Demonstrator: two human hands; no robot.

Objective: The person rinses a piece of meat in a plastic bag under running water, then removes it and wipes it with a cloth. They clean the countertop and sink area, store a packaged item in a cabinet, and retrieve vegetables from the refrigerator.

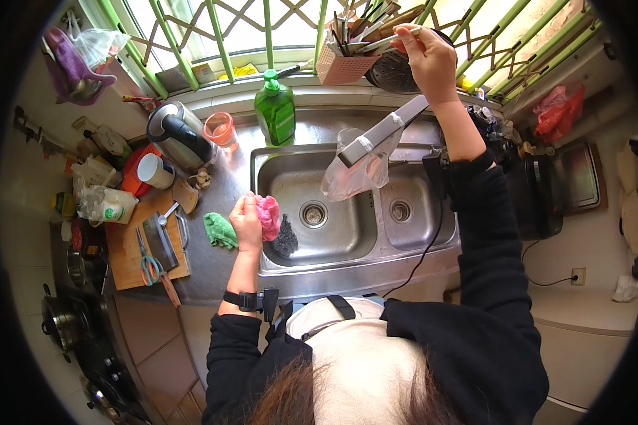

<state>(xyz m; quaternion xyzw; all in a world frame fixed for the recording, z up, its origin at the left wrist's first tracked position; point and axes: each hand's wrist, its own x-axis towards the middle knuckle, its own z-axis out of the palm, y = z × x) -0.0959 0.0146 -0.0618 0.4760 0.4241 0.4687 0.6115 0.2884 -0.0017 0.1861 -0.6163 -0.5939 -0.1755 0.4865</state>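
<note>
My left hand grips a crumpled pink cloth over the left rim of the steel double sink. Beside that hand, a green cloth lies on the steel counter. A dark scouring pad rests in the larger basin. Up at the window sill, my right hand pinches a thin pale stick, perhaps a chopstick, whose far end is among the utensils in a pink perforated basket. A long grey faucet-like bar with a clear plastic bag spans the sink below my right forearm.
A green soap bottle, an orange cup and an electric kettle stand behind and left of the sink. Scissors and a cleaver lie on the wooden cutting board. A black cable crosses the smaller basin.
</note>
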